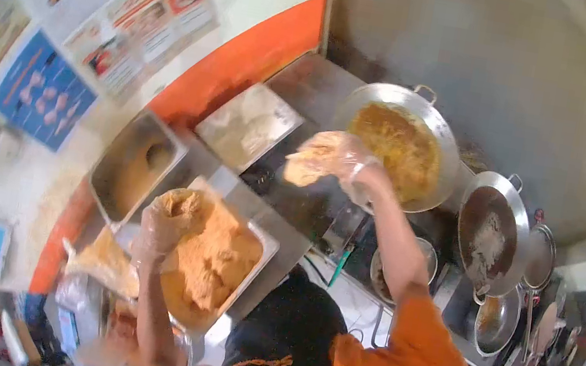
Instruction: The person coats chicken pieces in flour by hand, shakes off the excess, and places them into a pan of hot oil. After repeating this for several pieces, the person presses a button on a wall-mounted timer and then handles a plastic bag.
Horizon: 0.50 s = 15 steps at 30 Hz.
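My right hand (352, 163), in a clear plastic glove, holds a flat coated piece (314, 157) just left of a large pan of bubbling oil (395, 147). Its fingers are closed on the piece. My left hand (159, 230), also gloved, is over the left edge of a metal tray (269, 245) of orange-brown breading (215, 255). The fingers curl round a crumb-coated lump (184, 205). Behind the breading tray, a metal tray of white flour (250, 126) stands near the wall.
A deep metal container (136, 168) with brownish liquid is at the left. To the right stand a second pan of dark oil (488, 231), a smaller pan (497, 322) and a strainer (541, 257). A bag of breading (105, 262) lies at lower left.
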{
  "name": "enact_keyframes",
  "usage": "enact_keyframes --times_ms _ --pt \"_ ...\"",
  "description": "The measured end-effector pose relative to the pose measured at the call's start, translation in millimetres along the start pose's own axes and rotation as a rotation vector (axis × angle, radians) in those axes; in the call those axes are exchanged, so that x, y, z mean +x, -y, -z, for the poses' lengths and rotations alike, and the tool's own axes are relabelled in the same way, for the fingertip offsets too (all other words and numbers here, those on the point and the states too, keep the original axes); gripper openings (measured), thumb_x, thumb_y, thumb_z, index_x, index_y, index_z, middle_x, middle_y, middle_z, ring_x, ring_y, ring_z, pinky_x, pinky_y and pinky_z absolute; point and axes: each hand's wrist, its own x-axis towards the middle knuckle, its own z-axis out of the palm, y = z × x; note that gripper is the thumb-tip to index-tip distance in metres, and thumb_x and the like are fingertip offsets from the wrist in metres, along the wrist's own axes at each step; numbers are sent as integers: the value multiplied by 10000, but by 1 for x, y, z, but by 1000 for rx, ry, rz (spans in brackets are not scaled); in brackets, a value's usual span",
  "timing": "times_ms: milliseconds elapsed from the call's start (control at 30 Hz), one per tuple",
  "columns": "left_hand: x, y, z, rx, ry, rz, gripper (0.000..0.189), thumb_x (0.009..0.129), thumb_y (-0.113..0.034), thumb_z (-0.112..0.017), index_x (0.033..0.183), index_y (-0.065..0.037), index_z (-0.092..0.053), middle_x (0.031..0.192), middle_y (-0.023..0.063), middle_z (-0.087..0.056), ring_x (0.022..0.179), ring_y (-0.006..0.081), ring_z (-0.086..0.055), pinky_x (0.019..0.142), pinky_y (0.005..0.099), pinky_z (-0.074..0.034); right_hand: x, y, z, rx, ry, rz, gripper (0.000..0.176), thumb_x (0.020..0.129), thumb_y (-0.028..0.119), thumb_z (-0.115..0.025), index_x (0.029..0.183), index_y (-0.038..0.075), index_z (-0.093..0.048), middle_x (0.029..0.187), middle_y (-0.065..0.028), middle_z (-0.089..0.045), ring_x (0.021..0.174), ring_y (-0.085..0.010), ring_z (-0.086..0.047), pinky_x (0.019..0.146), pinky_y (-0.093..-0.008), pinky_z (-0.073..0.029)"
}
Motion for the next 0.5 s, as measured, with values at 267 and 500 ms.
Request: enact_keyframes --times_ms 267,500 --pt "160 -90 -201 552 437 -252 390 893 -425 -710 1127 -114 -736 1029 156 -746 952 306 -726 835 403 -567 -41 -272 130 -217 -433 -213 237 908 253 -702 994 33 -707 960 -148 -744 934 -339 -709 878 -459 -556" --pt "239 -87 -390 676 612 -328 389 979 -448 -550 1018 -98 -716 1023 161 -737 980 381 -700 851 488 -548 -51 -348 155 -661 -337 -492 225 886 233 -687 1047 76 -706 1102 -191 -712 1074 -378 -661 950 -486 -515"
